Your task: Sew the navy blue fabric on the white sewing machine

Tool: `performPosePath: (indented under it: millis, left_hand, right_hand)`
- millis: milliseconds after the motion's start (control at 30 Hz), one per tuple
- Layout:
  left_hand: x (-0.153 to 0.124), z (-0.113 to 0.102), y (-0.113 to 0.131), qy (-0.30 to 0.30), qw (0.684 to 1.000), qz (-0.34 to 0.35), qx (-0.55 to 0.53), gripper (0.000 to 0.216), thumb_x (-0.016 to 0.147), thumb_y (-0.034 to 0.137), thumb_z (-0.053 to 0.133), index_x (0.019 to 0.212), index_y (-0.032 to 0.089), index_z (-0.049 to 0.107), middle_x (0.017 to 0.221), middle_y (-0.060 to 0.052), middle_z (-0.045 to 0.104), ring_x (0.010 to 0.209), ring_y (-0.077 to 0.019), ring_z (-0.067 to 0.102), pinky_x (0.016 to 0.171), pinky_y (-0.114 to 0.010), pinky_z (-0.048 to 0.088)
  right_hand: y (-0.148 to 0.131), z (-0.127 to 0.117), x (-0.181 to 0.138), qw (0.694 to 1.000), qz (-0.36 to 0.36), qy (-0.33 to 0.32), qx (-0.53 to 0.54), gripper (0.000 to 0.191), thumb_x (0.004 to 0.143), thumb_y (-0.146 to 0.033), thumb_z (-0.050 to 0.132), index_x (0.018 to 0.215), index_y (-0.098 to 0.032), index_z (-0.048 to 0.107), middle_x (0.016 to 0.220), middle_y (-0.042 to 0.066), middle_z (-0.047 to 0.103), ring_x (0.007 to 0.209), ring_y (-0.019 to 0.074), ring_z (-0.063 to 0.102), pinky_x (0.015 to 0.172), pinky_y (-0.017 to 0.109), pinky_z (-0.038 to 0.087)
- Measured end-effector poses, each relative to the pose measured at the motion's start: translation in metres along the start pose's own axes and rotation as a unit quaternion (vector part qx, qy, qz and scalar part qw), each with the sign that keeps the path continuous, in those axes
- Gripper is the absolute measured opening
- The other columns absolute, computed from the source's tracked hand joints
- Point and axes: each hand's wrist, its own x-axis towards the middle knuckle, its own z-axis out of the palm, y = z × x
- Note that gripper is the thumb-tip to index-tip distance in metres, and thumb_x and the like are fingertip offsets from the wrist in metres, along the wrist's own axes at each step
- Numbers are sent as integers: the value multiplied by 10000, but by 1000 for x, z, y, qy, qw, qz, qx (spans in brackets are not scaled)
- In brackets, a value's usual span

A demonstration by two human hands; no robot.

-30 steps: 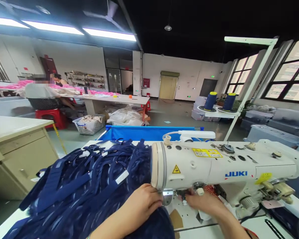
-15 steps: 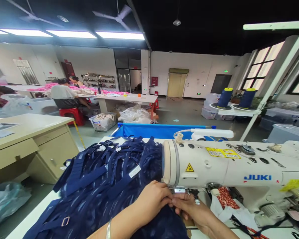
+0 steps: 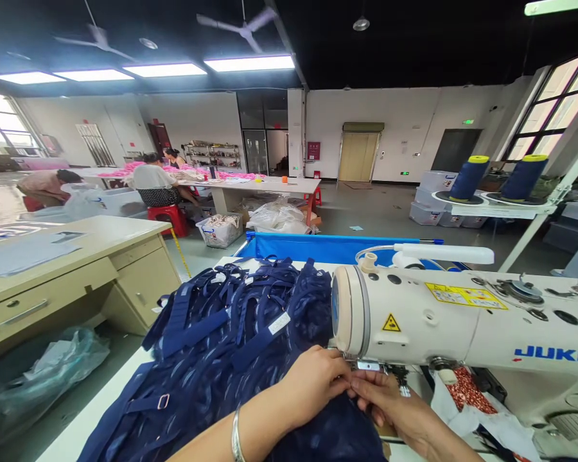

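A large heap of navy blue garments point(image 3: 221, 346) with straps and white labels lies on the sewing table. My left hand point(image 3: 313, 385) rests on the navy fabric and pinches it just below the head of the cream JUKI sewing machine point(image 3: 453, 321). My right hand point(image 3: 390, 404) meets the left from the right, its fingertips closed on the same fabric under the needle area. The needle itself is hidden behind my fingers.
A blue bin point(image 3: 327, 247) stands behind the table. A beige desk point(image 3: 77, 269) with drawers is at left, a plastic bag point(image 3: 43, 375) on the floor beside it. Two blue thread cones point(image 3: 496, 176) sit on a stand. People sit at a far white table point(image 3: 250, 186).
My view has swung left, so the machine sits further right. My right hand moved from the machine's underside to meet the left hand on the fabric.
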Motion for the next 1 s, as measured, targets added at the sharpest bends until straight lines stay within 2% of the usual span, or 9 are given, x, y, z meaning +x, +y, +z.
performPosePath:
  millis: [133,267,433,633,767,933,1000]
  left_hand:
    - [0,-3,5,-7,999,-44,-23,60,922,249,664,914,227,720,935,16,753,904,-188,697,832,-270,459]
    - [-1,-5,7,-16,994,-100,-43,60,905,249,684,939,215,720,942,7,757,916,-203,696,825,-272,477]
    - [0,-4,7,-21,999,-48,-1,103,939,269,644,898,207,717,947,3,757,923,-200,704,864,-288,473]
    - [1,-3,8,-41,995,3,92,180,979,314,573,931,182,685,955,-25,742,926,-210,698,844,-310,482]
    - [0,0,5,-32,995,12,92,187,986,325,559,950,185,678,959,-27,738,912,-204,696,842,-308,484]
    - [-1,7,1,-10,998,-3,66,158,980,294,570,948,186,681,955,-34,734,900,-208,693,836,-306,484]
    - [-1,7,1,-8,999,-15,50,148,974,280,576,940,189,688,963,-35,735,905,-209,691,846,-303,479]
  right_hand:
    - [2,3,1,1000,-26,1,2,629,645,-751,799,908,-180,757,795,39,656,663,118,546,464,156,379]
    - [2,2,2,1000,-18,11,-5,670,621,-767,799,946,-182,762,817,48,667,660,121,560,468,162,387]
    - [-2,1,1,999,-13,2,-32,704,635,-785,771,976,-169,758,852,73,673,710,162,593,480,194,411]
    - [-5,2,0,997,-35,-24,-66,660,688,-802,706,910,-182,752,826,52,652,703,155,577,482,191,401]
    - [-3,2,2,997,-33,-28,-63,625,706,-775,707,924,-191,748,802,33,639,647,134,548,496,195,406]
    - [6,0,12,997,-17,-23,-68,743,607,-873,687,895,-189,726,770,23,619,576,109,501,456,189,369]
    - [13,-1,18,996,-22,-18,-86,730,617,-872,668,868,-188,714,771,28,619,578,117,511,438,192,350]
